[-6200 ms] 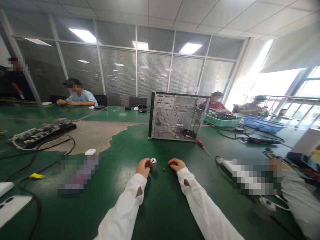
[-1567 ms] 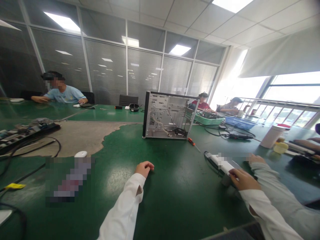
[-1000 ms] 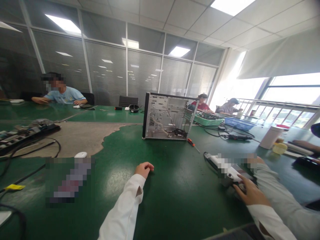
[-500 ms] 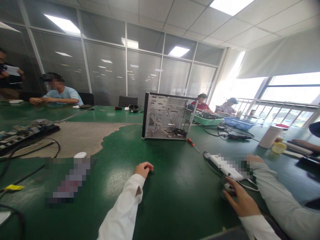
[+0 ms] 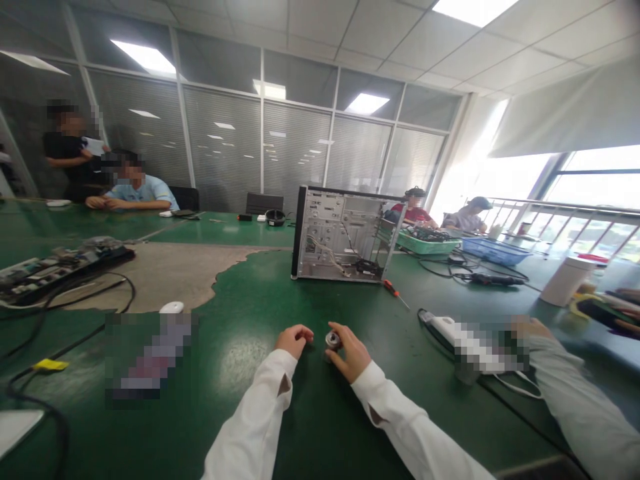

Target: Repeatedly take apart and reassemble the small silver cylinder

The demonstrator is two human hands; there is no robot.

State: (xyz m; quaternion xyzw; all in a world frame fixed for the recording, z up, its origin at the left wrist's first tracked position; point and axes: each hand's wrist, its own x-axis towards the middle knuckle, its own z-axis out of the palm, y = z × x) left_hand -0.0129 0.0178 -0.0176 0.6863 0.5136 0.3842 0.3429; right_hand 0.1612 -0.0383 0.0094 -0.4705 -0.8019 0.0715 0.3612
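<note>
My right hand (image 5: 350,351) holds a small round silvery object (image 5: 333,341) between thumb and fingers, low over the green table (image 5: 310,413). Just left of it, my left hand (image 5: 295,339) rests near the table with its fingers curled; whether anything lies inside them is hidden. Behind both hands stands an open computer case (image 5: 345,233), its inner metal frame and cables showing. An orange-handled screwdriver (image 5: 392,289) lies by the case's right front corner.
A co-worker's sleeve (image 5: 575,380) reaches in at right beside a white power strip (image 5: 465,340). Green (image 5: 430,247) and blue (image 5: 495,251) baskets stand farther back. Circuit parts (image 5: 60,267) and black cables lie left. Several people sit or stand around.
My right hand has moved left from beside the power strip to near my left hand, carrying the round object. The view has shifted slightly left.
</note>
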